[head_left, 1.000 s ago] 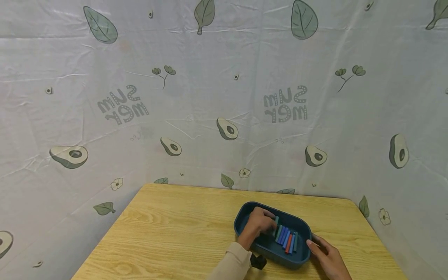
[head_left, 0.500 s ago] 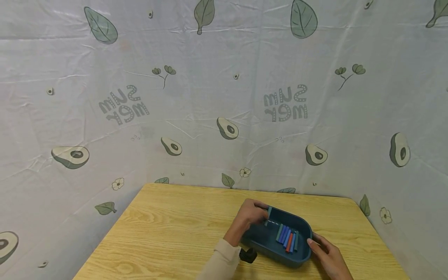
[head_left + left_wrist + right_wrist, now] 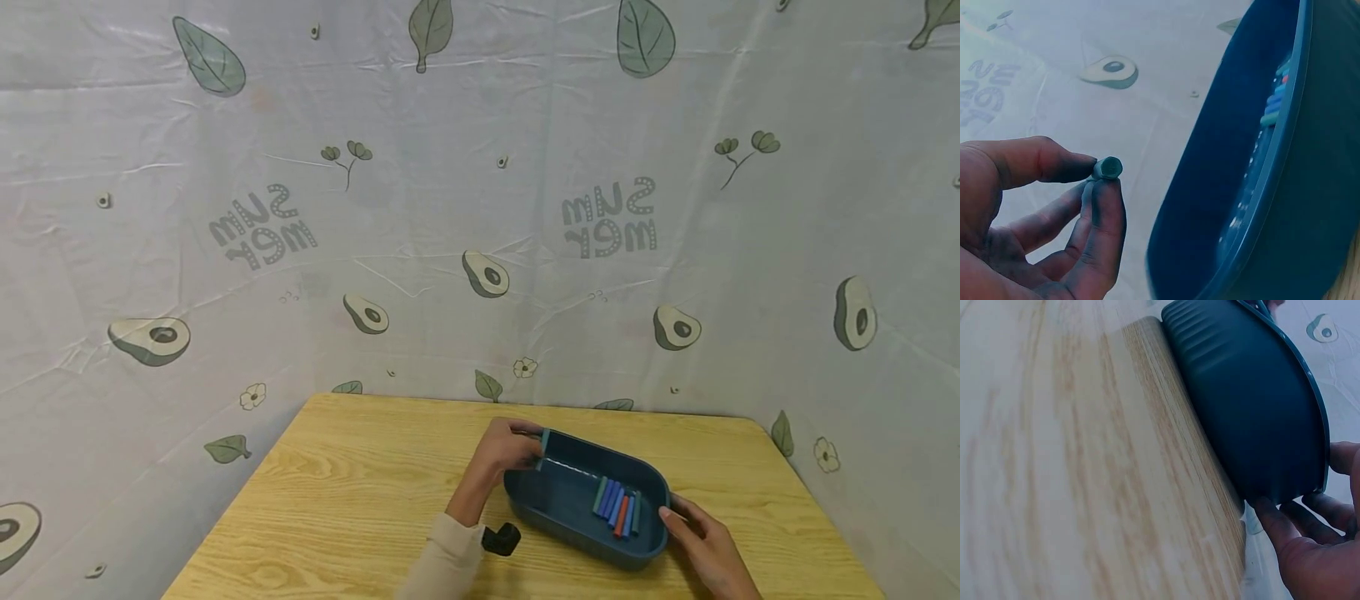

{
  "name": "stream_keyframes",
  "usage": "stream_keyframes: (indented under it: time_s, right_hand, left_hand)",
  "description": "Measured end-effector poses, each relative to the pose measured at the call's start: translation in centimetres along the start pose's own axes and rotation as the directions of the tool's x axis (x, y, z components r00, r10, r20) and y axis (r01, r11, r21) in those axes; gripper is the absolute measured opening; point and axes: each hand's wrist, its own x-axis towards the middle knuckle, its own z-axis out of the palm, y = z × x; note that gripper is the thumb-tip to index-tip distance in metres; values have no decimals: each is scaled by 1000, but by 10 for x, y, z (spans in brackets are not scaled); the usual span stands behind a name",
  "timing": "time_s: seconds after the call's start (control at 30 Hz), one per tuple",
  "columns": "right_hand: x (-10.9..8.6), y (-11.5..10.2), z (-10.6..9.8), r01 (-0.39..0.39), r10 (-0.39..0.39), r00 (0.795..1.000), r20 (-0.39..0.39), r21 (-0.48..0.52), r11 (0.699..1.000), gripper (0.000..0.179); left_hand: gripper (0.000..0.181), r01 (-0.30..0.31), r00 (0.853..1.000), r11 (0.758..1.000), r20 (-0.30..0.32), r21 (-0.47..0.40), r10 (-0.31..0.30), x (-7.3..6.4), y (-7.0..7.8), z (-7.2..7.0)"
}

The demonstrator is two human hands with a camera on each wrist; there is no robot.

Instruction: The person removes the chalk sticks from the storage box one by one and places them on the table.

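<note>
My left hand is over the left end of a deep dark-blue tray. It pinches a short green stick, like chalk or crayon, between thumb and fingertips. The stick's round end faces the left wrist camera. Several similar sticks in green, blue and red lie side by side on the tray floor, towards its right end. At that end my right hand grips the tray, thumb by the rim and fingers against the outer wall.
The tray stands on a wood-grain table, near its right side. A pale curtain with leaf and avocado prints hangs behind and around the table. A black strap mount sits at my left wrist.
My left hand has moved left, away from the row of sticks, carrying the green stick to the tray's left end. My right hand keeps its hold on the tray.
</note>
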Motion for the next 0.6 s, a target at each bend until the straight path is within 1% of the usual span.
stream_keyframes:
  time_s: [0.2,0.43,0.6]
  right_hand:
    - [0,0,-1,7,-7,1000,-6,-20,1000,78]
    - [1,0,-1,-5,5,1000,-3,-28,1000,81]
    - [2,1,-1,-8,8,1000,-2,-31,999,81]
  left_hand:
    - [36,-5,1000,1000,-17,-4,5,-3,-1,-19]
    - [40,-10,1000,1000,-30,-8,10,-8,-4,-40]
    - [43,-5,998,1000,-58,20,6,-12,-8,-55]
